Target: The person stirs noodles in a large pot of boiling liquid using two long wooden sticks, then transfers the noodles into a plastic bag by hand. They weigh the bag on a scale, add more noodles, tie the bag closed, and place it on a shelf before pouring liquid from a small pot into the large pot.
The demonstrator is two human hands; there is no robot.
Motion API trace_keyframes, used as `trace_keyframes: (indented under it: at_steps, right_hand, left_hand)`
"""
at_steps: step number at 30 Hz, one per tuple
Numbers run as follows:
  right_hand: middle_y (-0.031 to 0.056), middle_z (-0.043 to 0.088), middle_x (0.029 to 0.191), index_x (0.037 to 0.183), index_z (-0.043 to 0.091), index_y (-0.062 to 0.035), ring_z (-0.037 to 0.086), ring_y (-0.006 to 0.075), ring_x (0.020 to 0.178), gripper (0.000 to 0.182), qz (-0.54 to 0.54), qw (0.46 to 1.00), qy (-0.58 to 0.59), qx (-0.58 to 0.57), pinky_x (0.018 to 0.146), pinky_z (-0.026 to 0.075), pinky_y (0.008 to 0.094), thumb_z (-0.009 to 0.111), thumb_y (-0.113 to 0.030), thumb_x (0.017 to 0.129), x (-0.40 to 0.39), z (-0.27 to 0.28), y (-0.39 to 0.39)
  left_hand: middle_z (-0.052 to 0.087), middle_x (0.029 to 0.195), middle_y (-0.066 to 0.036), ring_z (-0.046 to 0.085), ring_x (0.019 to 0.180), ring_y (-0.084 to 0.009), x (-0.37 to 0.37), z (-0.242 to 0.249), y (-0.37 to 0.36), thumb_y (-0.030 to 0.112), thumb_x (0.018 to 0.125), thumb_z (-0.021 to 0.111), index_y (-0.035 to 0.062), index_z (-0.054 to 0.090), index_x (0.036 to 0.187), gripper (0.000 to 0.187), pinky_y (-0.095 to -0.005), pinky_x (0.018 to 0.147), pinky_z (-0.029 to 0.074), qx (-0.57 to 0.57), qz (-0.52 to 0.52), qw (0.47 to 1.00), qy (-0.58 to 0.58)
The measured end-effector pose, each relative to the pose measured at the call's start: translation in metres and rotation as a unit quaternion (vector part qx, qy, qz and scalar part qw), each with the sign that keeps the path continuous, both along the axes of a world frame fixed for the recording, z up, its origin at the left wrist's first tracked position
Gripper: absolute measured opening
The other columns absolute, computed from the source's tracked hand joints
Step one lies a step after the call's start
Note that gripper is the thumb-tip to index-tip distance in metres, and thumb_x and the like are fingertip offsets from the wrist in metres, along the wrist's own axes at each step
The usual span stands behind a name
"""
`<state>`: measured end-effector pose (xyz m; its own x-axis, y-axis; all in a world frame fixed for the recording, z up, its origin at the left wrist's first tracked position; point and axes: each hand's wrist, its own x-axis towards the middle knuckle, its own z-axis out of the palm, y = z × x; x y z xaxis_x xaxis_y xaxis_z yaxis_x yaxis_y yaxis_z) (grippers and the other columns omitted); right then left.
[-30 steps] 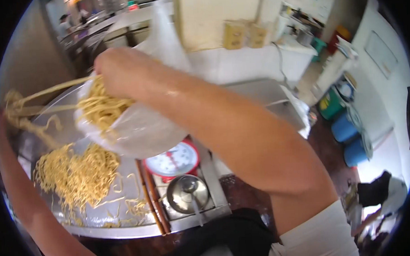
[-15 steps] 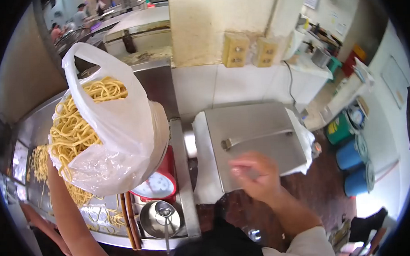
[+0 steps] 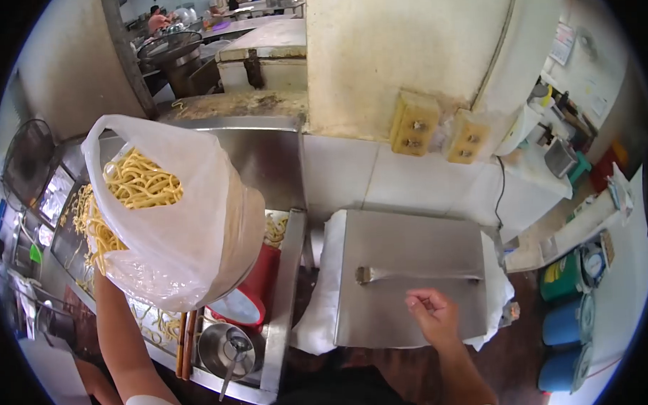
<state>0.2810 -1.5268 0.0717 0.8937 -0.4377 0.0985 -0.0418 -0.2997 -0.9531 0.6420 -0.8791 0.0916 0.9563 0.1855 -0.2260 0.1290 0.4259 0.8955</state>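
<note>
A white plastic bag (image 3: 189, 236) filled with yellow noodles (image 3: 143, 182) is held up over the steel counter. My left forearm reaches up to its left side; my left hand, mostly hidden behind the bag and noodles, supports it. The bag bulges round at its right side, and its handle loop stands up at the top. My right hand (image 3: 436, 318) holds nothing. Its fingers are loosely curled, above the near edge of a flat steel lid (image 3: 411, 242). The lid's bar handle (image 3: 419, 275) lies just beyond the fingertips.
On the steel counter (image 3: 276, 354) are loose noodles (image 3: 160, 322), wooden sticks (image 3: 186, 346), a red container (image 3: 259, 283) and a metal bowl (image 3: 215, 349) with a ladle (image 3: 233, 363). White cloth (image 3: 316, 295) hangs beneath the lid. Blue bins (image 3: 562, 369) stand right. People work in the background.
My view has shifted, so the counter and lid sit lower in it. My right hand has moved slightly over the lid's near part. The bag remains held up on the left.
</note>
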Motion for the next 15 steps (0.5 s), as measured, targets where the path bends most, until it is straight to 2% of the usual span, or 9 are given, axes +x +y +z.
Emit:
trace_keyframes:
  at_steps: [2,4,7,11,13,14,15]
  right_hand:
    - [0.0037,0.066,0.082,0.095,0.069,-0.0025,0.059,0.008,0.069,0.013,0.01,1.0,-0.013,0.01,0.061,0.048,0.0227,0.07,-0.009,0.085,0.01,0.004,-0.002]
    - [0.0049,0.066,0.083,0.095,0.069,-0.0031,0.059,0.0088,0.067,0.012,0.033,0.997,-0.033,-0.055,0.06,0.047,0.0233,0.07,-0.009,0.084,0.015,0.008,-0.004]
    - [0.0053,0.066,0.081,0.095,0.069,-0.0028,0.059,0.0096,0.065,0.012,0.049,0.995,-0.034,-0.08,0.06,0.047,0.0236,0.07,-0.008,0.083,0.017,0.009,-0.01]
    - [0.0048,0.065,0.079,0.093,0.07,-0.0025,0.057,0.0087,0.063,0.011,0.058,0.994,-0.045,-0.084,0.057,0.046,0.0231,0.07,-0.005,0.082,0.016,0.005,-0.017]
    - [0.0094,0.068,0.09,0.1,0.069,-0.0026,0.064,0.016,0.075,0.023,0.084,0.995,0.019,-0.05,0.068,0.051,0.0278,0.074,-0.011,0.079,0.014,0.003,-0.019]
    - [0.0094,0.068,0.09,0.1,0.069,-0.0026,0.064,0.016,0.075,0.023,0.088,0.995,0.018,-0.051,0.068,0.051,0.0278,0.074,-0.011,0.079,0.017,0.006,-0.017]
    - [0.0127,0.067,0.099,0.105,0.067,-0.0023,0.064,0.0212,0.087,0.031,0.098,0.987,-0.031,-0.123,0.077,0.05,0.0311,0.076,-0.015,0.077,0.021,0.015,-0.012]
  left_hand:
    - [0.066,0.104,-0.005,0.064,0.092,-0.0226,-0.005,0.003,-0.001,0.043,0.094,0.05,0.0117,0.06,0.115,0.039,-0.0375,0.083,0.052,0.003,0.006,1.0,0.002]
    - [0.066,0.105,-0.005,0.064,0.093,-0.0227,-0.008,0.005,-0.001,0.043,0.094,0.05,0.0115,0.06,0.116,0.04,-0.0376,0.084,0.052,0.006,0.01,1.0,0.003]
    - [0.066,0.106,-0.006,0.064,0.094,-0.0229,-0.01,0.007,-0.002,0.043,0.094,0.05,0.0111,0.059,0.117,0.041,-0.0378,0.084,0.052,0.007,0.02,1.0,0.004]
    - [0.066,0.107,-0.006,0.064,0.095,-0.0232,-0.018,0.001,-0.004,0.044,0.094,0.05,0.0107,0.059,0.118,0.042,-0.0381,0.085,0.052,0.001,0.033,0.999,0.005]
    - [0.066,0.108,-0.006,0.064,0.095,-0.0233,-0.022,-0.002,-0.005,0.044,0.094,0.049,0.0105,0.059,0.119,0.043,-0.0383,0.085,0.052,-0.001,0.036,0.999,0.004]
    - [0.066,0.108,-0.006,0.064,0.096,-0.0234,-0.024,-0.003,-0.006,0.044,0.094,0.049,0.0104,0.059,0.119,0.043,-0.0384,0.086,0.052,-0.002,0.037,0.999,0.003]
    - [0.066,0.109,-0.006,0.064,0.096,-0.0234,-0.026,-0.004,-0.006,0.044,0.094,0.049,0.0102,0.059,0.12,0.043,-0.0384,0.086,0.052,-0.003,0.038,0.999,0.003]
